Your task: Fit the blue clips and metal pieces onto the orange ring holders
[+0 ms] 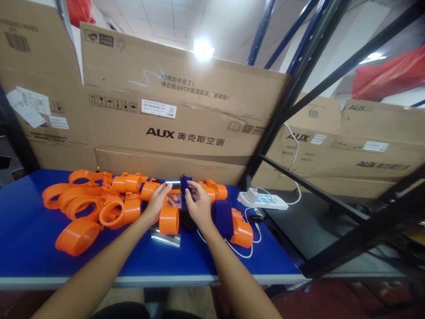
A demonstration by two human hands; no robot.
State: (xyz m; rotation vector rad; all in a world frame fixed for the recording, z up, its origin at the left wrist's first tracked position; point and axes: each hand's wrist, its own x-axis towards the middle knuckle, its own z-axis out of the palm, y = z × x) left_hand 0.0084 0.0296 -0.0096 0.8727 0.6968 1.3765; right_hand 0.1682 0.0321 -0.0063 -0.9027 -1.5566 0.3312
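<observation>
My left hand (158,203) is closed around an orange plastic piece whose short round ring (169,220) hangs below the fingers. A silver strip with a dark face (173,185) shows at its fingertips, and a shiny flat surface between my hands mirrors some fingers. Facing it, my right hand (199,204) has its thumb and fingers curled at a dark blue plastic part (186,182); how firmly it grips is hard to make out. On the blue tabletop below lies a loose silver metal strip (166,239).
Several orange ring parts (78,235) are heaped at the left. More orange rings (219,191) and a dark blue block (223,218) lie at the right. A white power strip (264,200), white cable (244,256) and dark rack post (270,133) border that side. Cardboard (186,110) walls the back.
</observation>
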